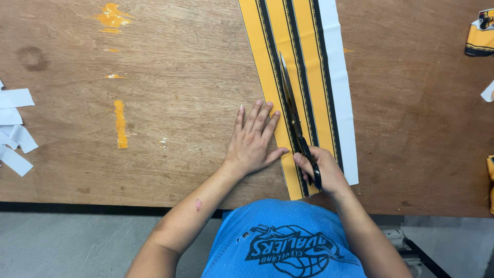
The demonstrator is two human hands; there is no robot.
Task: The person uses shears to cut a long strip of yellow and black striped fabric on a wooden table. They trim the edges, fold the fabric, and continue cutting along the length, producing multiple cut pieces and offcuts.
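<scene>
Right hand (pixel 323 170) is clenching its grip on 1 pair of scissors (pixel 294 116), slicing 1 yellow-black striped fabric strip (pixel 309 62) at centre frame; left hand (pixel 253 141), grip released, is pressing it flat on the worktop (pixel 180 92).

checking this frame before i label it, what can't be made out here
- Fabric strip: far end cut off by the top edge of the head view.
- Scissors: handle loops hidden inside the right hand.
- Fabric beneath the left hand: covered by the palm.
- Yellow-black scraps: cut off by the right edge.
- White scraps: cut off by the left edge.
</scene>
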